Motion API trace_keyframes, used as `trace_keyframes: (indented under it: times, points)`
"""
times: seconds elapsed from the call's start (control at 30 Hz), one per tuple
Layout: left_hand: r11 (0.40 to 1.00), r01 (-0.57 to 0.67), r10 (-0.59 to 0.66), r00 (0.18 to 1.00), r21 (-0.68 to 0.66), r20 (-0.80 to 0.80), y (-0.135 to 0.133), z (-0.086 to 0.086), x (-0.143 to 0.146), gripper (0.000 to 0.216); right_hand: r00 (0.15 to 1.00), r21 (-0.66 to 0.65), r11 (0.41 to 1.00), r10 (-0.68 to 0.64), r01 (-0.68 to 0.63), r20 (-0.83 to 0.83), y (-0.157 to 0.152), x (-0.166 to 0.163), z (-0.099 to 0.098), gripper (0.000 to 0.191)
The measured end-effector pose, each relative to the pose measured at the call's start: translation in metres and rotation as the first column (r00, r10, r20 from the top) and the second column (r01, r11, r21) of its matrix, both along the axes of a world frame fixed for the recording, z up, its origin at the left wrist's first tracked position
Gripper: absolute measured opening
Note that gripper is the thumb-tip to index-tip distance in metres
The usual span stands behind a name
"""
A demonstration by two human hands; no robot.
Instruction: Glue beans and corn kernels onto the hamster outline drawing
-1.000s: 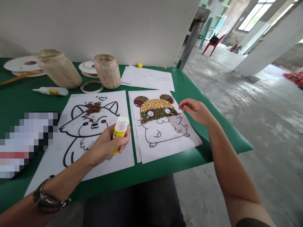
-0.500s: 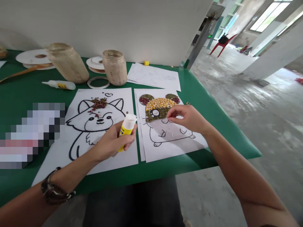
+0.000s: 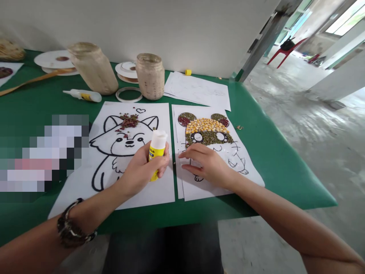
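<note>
My left hand (image 3: 145,165) is wrapped round a yellow glue stick (image 3: 156,152) with a white top, held upright above the right edge of the fox drawing (image 3: 154,186). My right hand (image 3: 207,165) hovers over the lower half of the hamster drawing (image 3: 211,190), thumb and fingers apart with nothing seen between them. Yellow corn kernels (image 3: 207,125) cover the hamster's forehead. Green beans (image 3: 209,138) fill the band around its eyes, and its ears hold green and red beans. A loose pile of red and green beans (image 3: 129,121) lies on the fox's head.
Behind the drawings stand two cloudy jars (image 3: 150,78) (image 3: 92,68), ribbon spools (image 3: 57,60), a tape ring (image 3: 129,94) and a glue bottle (image 3: 82,95). A yellow cap (image 3: 188,72) rests on stacked papers (image 3: 199,89). A pixelated object (image 3: 45,156) lies left. The green table (image 3: 285,167) ends at right.
My right hand has moved down and left from the hamster's face, and its pinched fingers have spread. My left hand still holds the glue stick. The view has shifted slightly left.
</note>
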State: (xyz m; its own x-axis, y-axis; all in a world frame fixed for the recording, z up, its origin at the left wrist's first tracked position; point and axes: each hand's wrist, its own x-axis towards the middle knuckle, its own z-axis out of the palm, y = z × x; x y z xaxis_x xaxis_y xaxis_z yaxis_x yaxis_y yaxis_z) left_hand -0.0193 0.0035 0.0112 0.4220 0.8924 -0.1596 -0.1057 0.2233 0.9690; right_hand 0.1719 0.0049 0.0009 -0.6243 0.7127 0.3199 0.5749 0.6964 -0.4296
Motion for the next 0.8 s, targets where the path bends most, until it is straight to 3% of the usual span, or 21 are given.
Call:
trace_keyframes:
  times: [0.1, 0.27, 0.6, 0.8]
  points:
    - [0.999, -0.041, 0.039, 0.996, -0.022, -0.074, 0.001, 0.001, 0.001, 0.011, 1.000, -0.037, 0.999, -0.013, 0.014, 0.026, -0.002, -0.012, -0.003, 0.017]
    - [1.000, -0.007, 0.007, 0.997, -0.006, -0.072, 0.001, 0.000, 0.001, 0.008, 0.998, -0.137, 0.990, -0.029, 0.036, 0.052, 0.001, -0.019, -0.006, 0.017]
    - [1.000, 0.024, -0.025, 0.998, -0.019, -0.057, 0.000, -0.001, -0.001, 0.007, 0.988, -0.237, 0.966, -0.130, 0.107, -0.084, 0.002, -0.015, -0.001, 0.006]
    - [0.999, 0.027, -0.029, 0.993, -0.021, -0.114, 0.000, 0.001, -0.001, 0.007, 0.956, -0.158, 0.948, -0.288, 0.277, -0.053, 0.007, 0.010, 0.006, 0.007]
